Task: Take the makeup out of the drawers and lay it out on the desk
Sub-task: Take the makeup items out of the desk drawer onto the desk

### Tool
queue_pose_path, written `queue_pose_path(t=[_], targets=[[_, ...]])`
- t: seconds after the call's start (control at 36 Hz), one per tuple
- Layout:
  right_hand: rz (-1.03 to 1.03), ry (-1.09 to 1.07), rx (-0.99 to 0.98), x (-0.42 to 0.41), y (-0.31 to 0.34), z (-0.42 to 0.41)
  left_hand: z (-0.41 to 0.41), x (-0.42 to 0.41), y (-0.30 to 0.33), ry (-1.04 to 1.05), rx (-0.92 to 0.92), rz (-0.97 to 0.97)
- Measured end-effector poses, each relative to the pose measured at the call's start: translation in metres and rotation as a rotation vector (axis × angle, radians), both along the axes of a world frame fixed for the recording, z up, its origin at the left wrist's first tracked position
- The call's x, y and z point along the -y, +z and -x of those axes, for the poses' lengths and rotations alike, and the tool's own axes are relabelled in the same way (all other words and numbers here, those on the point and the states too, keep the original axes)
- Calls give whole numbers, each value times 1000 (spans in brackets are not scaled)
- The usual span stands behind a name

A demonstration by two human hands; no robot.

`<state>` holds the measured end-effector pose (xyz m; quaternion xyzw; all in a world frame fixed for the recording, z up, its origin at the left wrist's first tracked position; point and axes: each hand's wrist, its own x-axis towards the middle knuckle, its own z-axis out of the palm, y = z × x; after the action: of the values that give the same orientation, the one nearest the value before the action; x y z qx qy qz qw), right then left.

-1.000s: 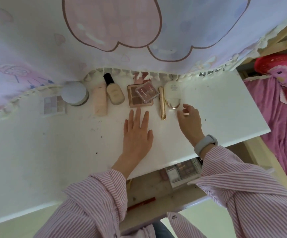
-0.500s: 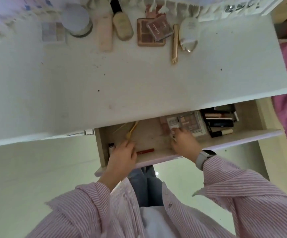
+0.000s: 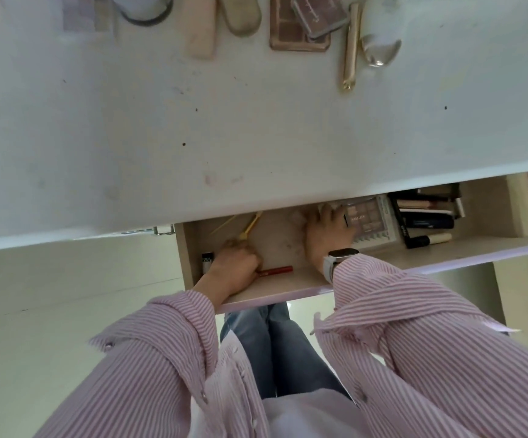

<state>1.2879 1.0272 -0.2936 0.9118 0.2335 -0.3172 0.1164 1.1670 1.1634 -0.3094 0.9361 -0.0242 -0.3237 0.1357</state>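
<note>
white desk (image 3: 256, 121) fills the upper view, with a shallow drawer (image 3: 288, 282) pulled open under its front edge. from my remote seat i see both hands down inside that drawer. my left hand (image 3: 234, 263) sits at the drawer's left end with its fingers curled; a yellow stick-like item (image 3: 251, 227) pokes out beyond the knuckles, but i cannot tell whether the hand actually grips it. a red pencil-like stick (image 3: 276, 269) lies on the drawer floor just beside that hand, and a small dark-capped tube (image 3: 207, 260) stands in the left corner. my right hand (image 3: 327, 230), with a watch (image 3: 340, 257) on the wrist, reaches toward the back with fingers spread and resting on the edge of an eyeshadow palette (image 3: 370, 221); i cannot tell if it has hold of it. right of the palette sits a stack of dark makeup cases and pens (image 3: 426, 213). farther out, along the desk's far edge, lie a pink tube (image 3: 202, 30), a brown palette (image 3: 297, 36) with a small compact (image 3: 319, 14) on top, and a gold stick (image 3: 351, 49)
</note>
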Motion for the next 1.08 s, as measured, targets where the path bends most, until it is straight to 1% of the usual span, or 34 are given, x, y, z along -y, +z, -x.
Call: queue_pose_path(t=[0.08,0.19,0.36,0.44,0.53,0.58,0.64,0.67,0.69,0.75,0.83,0.89,0.94,1.08], targets=[[59,7,27,1,-1,4,-2,-1,-2,-26,-23,17],[102,-8,5,0,-1,6,-4,-3,1,71,-90,108],[-11,50,-27,13,4,0,-8,1,12,230,-265,185],[-112,11,-75,20,6,-5,-7,6,13,326,-344,214],[-132,-56,-123,26,6,-5,-1,7,19,458,-346,238],[-121,-89,-137,27,5,-4,7,7,25,604,-278,180],[-88,-71,-128,25,5,-3,14,8,31,732,-180,-15],[-80,-73,-134,24,6,-3,17,8,34,778,-175,-93],[-74,-78,-143,23,7,-2,17,8,37,816,-207,-126],[-47,-73,-170,20,9,0,14,10,36,873,-318,-82],[-59,-120,-180,17,11,1,9,13,25,874,-438,-28],[-79,-144,-193,15,12,4,6,13,18,880,-454,-45],[-77,-140,-220,14,12,6,6,12,13,881,-428,-56],[-76,-34,-294,20,7,3,13,1,12,658,-423,-6]])
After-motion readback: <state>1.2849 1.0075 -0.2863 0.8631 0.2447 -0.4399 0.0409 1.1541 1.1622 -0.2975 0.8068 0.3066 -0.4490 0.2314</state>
